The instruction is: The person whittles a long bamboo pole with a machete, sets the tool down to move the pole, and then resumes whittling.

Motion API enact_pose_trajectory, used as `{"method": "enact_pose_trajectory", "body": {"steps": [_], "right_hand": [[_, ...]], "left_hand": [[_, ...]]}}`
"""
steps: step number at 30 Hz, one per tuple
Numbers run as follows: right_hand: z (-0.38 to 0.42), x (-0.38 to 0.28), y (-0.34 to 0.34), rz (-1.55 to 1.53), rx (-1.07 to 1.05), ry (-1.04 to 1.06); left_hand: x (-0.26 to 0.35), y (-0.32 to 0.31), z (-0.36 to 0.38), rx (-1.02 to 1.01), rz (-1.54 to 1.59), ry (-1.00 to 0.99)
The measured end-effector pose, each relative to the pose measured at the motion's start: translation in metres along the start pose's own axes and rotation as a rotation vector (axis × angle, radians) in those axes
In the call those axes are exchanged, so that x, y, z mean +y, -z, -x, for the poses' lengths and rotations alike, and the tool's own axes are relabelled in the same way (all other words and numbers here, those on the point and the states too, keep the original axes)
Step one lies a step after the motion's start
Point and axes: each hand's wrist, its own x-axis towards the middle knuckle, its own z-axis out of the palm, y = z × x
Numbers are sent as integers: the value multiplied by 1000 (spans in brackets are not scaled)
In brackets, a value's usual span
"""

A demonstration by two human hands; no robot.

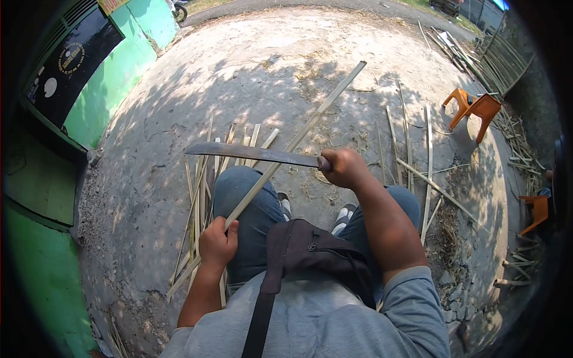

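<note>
My right hand [345, 168] is closed round the handle of a machete [256, 153], whose long blade points left across the view. The blade lies over a long pale bamboo strip [319, 115], crossing it above my knees; whether it touches cannot be made out. My left hand [218, 241] grips that strip lower down, beside my left thigh. The strip slants from the lower left to the upper right. Under and beside my left arm lies a bundle of bamboo strips [194, 206], partly hidden by my leg.
More bamboo strips [428, 161] lie on the ground to the right. An orange plastic stool [477, 111] stands further right, near a bamboo pile [456, 56] and a bamboo rack [504, 62]. A green wall [107, 101] runs along the left. A black bag [310, 250] rests across my lap.
</note>
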Motion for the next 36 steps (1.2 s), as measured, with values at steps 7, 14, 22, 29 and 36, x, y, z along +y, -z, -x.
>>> {"method": "enact_pose_trajectory", "body": {"steps": [7,14,22,29,36], "right_hand": [[0,-1,0,-28,10,-19],[1,3,-5,-39,14,-3],[-4,8,1,72,115,0],[1,0,-2,25,104,-31],[-2,-5,2,37,46,-30]], "left_hand": [[0,1,0,-17,5,11],[1,1,0,-7,-1,12],[1,-1,1,-2,18,15],[0,2,-1,-33,10,22],[1,2,1,-19,10,17]]}}
